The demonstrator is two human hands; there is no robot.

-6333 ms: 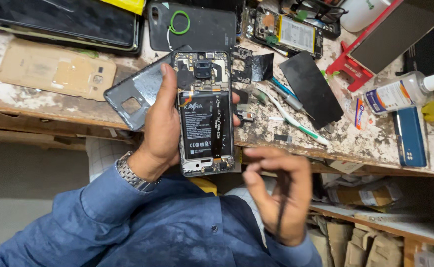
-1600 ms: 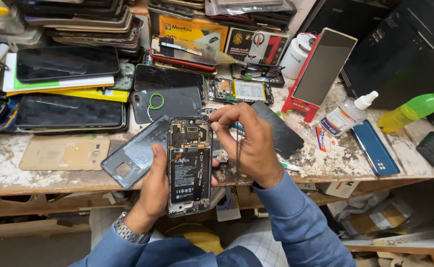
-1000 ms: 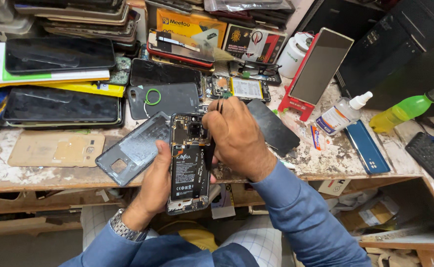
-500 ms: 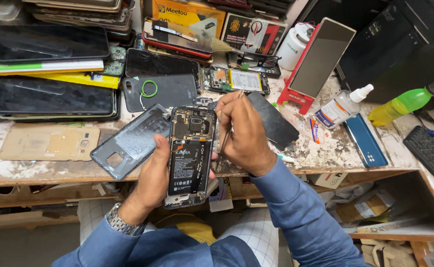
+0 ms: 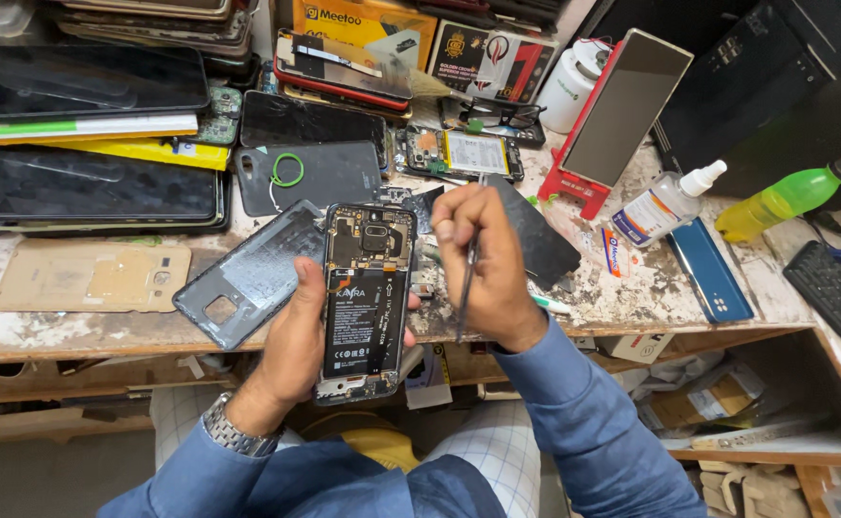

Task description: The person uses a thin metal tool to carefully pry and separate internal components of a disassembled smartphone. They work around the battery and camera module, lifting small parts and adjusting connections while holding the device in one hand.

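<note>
While the opened phone [image 5: 365, 297] is being clasped by the left hand [image 5: 298, 341], the tweezers [image 5: 466, 288] — pinched in the right hand [image 5: 486, 261] — are being drawn back beside it.

We are at a phone repair workbench [image 5: 75, 331], its scuffed, paint-worn top crowded with parts. Beyond our left hand [image 5: 301, 331] lie a detached grey back cover [image 5: 248, 273], a tan phone case [image 5: 90, 278] and stacked dark screens [image 5: 94, 187], and above our right hand [image 5: 483, 254] sits a bare phone board with battery [image 5: 459, 153]. To the right of that hand stand a red phone stand [image 5: 574, 187] and a small glue bottle [image 5: 665, 206].
</note>
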